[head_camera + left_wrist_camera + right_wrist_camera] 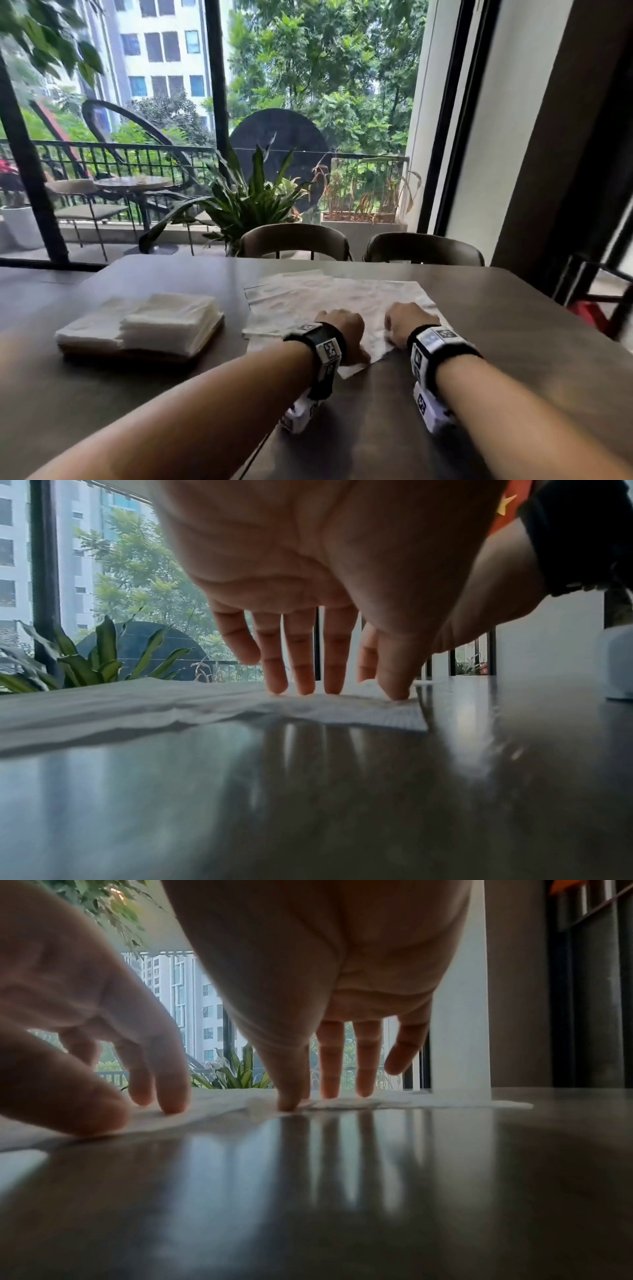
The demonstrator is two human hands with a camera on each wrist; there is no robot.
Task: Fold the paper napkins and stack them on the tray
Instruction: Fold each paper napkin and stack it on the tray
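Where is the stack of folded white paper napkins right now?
In the head view, the stack of folded white paper napkins sits on the tray at table left, beside the unfolded napkins under both hands.

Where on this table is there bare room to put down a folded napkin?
Bare table lies right of the right hand, and along the near edge by the forearms. It is crowded at the unfolded napkins and the stacked tray.

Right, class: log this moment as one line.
left hand: fingertips on napkin | right hand: fingertips on napkin | folded napkins: stacked on tray
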